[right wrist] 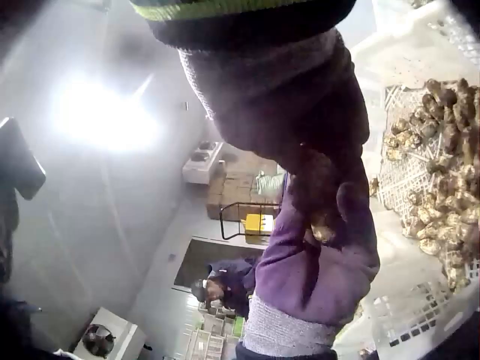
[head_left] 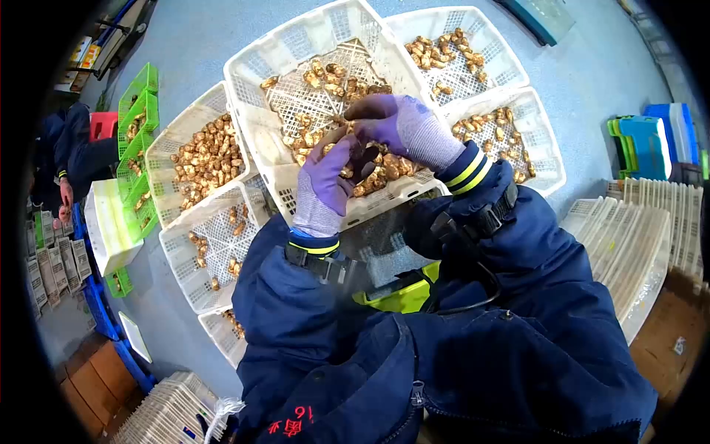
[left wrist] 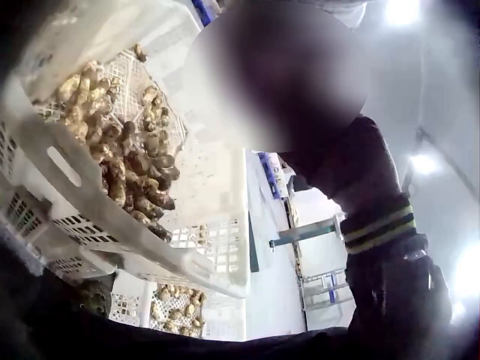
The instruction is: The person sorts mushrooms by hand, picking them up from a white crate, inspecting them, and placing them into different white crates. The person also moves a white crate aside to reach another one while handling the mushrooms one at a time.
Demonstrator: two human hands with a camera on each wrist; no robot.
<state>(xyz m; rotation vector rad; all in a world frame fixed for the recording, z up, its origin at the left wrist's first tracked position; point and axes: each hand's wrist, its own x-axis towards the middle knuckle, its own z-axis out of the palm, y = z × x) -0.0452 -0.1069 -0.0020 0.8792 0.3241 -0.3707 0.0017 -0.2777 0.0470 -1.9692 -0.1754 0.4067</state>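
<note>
Both hands wear purple gloves with grey cuffs and meet over a large white perforated crate [head_left: 255, 66] holding brown-and-cream mushrooms [head_left: 384, 174]. My left hand [head_left: 325, 177] holds a mushroom [right wrist: 322, 229] with its fingers curled around it. My right hand [head_left: 418, 129] comes in from the other side, its fingers bent onto the same mushroom. In the right wrist view, only its pale end shows between the dark gloves. The left wrist view shows the mushroom-filled crate and a striped sleeve [left wrist: 382, 229].
Smaller white baskets of mushrooms surround the crate, including a full basket [head_left: 207, 159] at left and a basket [head_left: 510, 140] at right. Stacked white crates [head_left: 621, 244] stand at far right. Green baskets [head_left: 138, 122] and another person [head_left: 70, 152] are at far left.
</note>
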